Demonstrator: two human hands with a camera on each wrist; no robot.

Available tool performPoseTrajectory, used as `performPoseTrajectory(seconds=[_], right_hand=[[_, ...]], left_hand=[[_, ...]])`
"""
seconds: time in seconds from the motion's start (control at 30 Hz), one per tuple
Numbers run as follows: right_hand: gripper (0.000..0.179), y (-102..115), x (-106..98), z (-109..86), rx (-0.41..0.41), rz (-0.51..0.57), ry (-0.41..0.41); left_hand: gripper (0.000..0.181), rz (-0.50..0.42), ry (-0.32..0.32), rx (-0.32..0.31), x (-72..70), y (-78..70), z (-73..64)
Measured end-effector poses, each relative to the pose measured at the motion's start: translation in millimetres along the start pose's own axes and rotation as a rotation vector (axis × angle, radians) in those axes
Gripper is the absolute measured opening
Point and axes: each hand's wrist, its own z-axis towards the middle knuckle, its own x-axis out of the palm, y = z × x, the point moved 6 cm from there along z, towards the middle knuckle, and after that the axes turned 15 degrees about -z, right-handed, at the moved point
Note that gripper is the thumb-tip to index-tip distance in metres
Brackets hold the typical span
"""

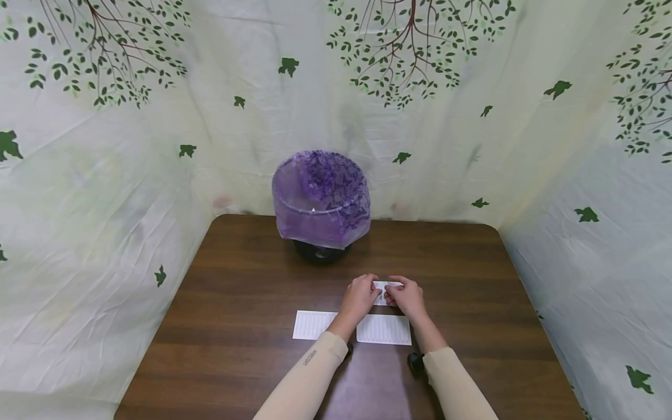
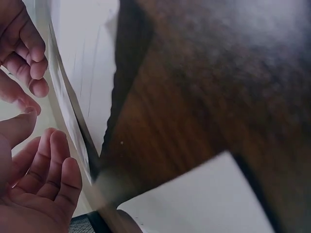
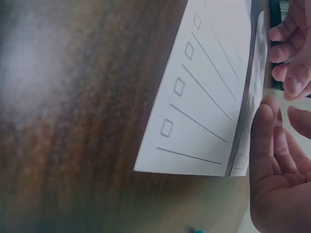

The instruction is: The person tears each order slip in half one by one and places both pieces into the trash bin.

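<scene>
Both hands hover at a small white sheet of paper (image 1: 382, 300) near the middle of the table. The left hand (image 1: 361, 294) is at its left side, with loosely bent fingers apart from the thumb. Opposite it, the right hand (image 1: 406, 296) has its thumb and fingers spread over the sheet's right part. In the right wrist view the right hand (image 3: 279, 179) shows nothing between thumb and fingers. Closer to the person lie two more sheets: a lined left sheet (image 1: 310, 324) and a right sheet (image 1: 384, 329), whose printed boxes and lines show in the right wrist view.
A dark bin (image 1: 321, 252) lined with a translucent purple bag (image 1: 321, 227) stands at the back of the brown wooden table (image 1: 236, 303). White curtains (image 1: 252, 128) with printed leaves and branches hang around the table. Each wrist carries a dark device.
</scene>
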Motion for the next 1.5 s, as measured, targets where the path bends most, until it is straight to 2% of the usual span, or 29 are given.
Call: performPoseTrajectory(seconds=[0.4,0.7,0.9,1.07,1.5], right_hand=[[0.034,-4.2,6.6,7.1,0.024,-0.013,0.009],[0.035,-1.4,7.5,9.9,-0.009,-0.144,-0.037],[0.036,3.6,7.3,8.7,-0.034,-0.246,-0.063],[0.03,3.7,8.4,8.9,-0.039,-0.293,-0.075],[0.013,2.2,9.2,9.3,-0.024,-0.309,-0.09]], left_hand=[[0.029,0.023,0.011,-0.051,6.3,11.4,4.5],[0.039,0.081,0.052,-0.054,13.1,11.9,4.7],[0.039,0.11,0.058,-0.05,14.0,11.1,4.7],[0.04,0.11,0.059,-0.062,13.5,10.5,3.9],[0.04,0.112,0.063,-0.089,12.1,8.4,1.2]])
